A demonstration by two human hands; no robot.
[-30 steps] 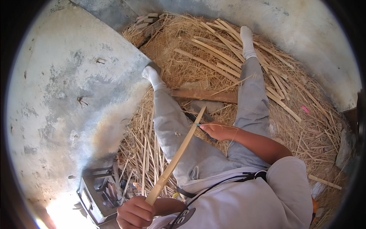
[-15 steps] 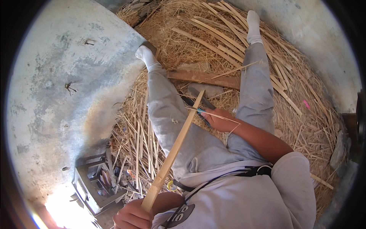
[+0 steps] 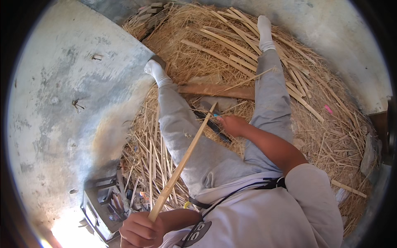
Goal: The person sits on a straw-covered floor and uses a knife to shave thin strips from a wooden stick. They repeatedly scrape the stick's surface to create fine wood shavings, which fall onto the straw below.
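Note:
My left hand (image 3: pixel 140 229), low at the left, is closed around the thick end of a long pale wooden strip (image 3: pixel 178 170). The strip slants up and away across my left thigh, its far end narrowing to a tip. Near that tip my right hand (image 3: pixel 232 125) is closed on what looks like a knife with a grey blade (image 3: pixel 205 106). A bit of turquoise shows at its fingers; most of the handle is hidden. The strip crosses in front of the blade, and I cannot tell whether they touch. A long dark object (image 3: pixel 217 131) lies below my right hand.
My legs stretch out over a floor littered with straw and shavings (image 3: pixel 322 149). A reddish-brown board (image 3: pixel 215 90) lies crosswise between my shins. Several pale strips (image 3: pixel 223 53) lie beyond it. Walls (image 3: pixel 53 124) stand at both sides, and a wooden frame box (image 3: pixel 101 208) sits at lower left.
A thin bent sliver that lay across my right hand and wrist no longer shows there. My right hand has shifted slightly left. The whole view has shifted a little.

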